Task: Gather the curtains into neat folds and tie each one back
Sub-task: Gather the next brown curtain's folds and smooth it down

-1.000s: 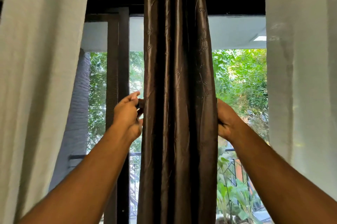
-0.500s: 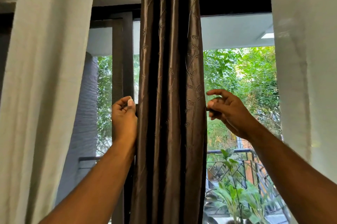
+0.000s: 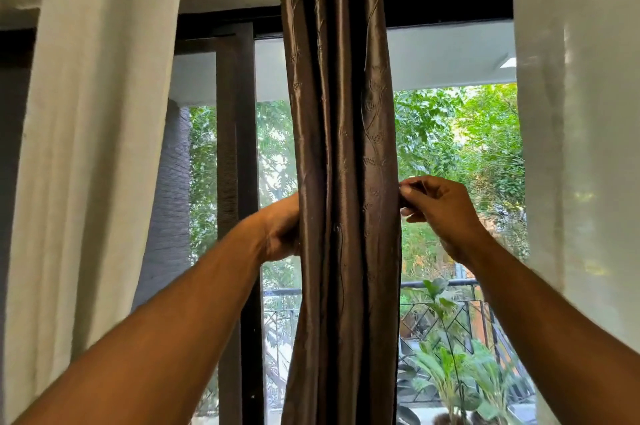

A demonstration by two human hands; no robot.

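Observation:
A brown satin curtain hangs straight down the middle of the window, gathered into narrow vertical folds. My left hand is against its left edge at mid height. The wrist and the heel of that hand show, but the fingers are hidden behind the fabric. My right hand is at the curtain's right edge at about the same height. Its thumb and fingertips pinch the edge of the fabric.
White curtains hang at the far left and the far right. A dark window frame post stands just left of the brown curtain. Beyond the glass are a balcony railing, potted plants and trees.
My left hand has gone from the front of the curtain's left edge to behind it. My right hand came out from behind the right edge and now pinches it. The curtain bundle looks narrower.

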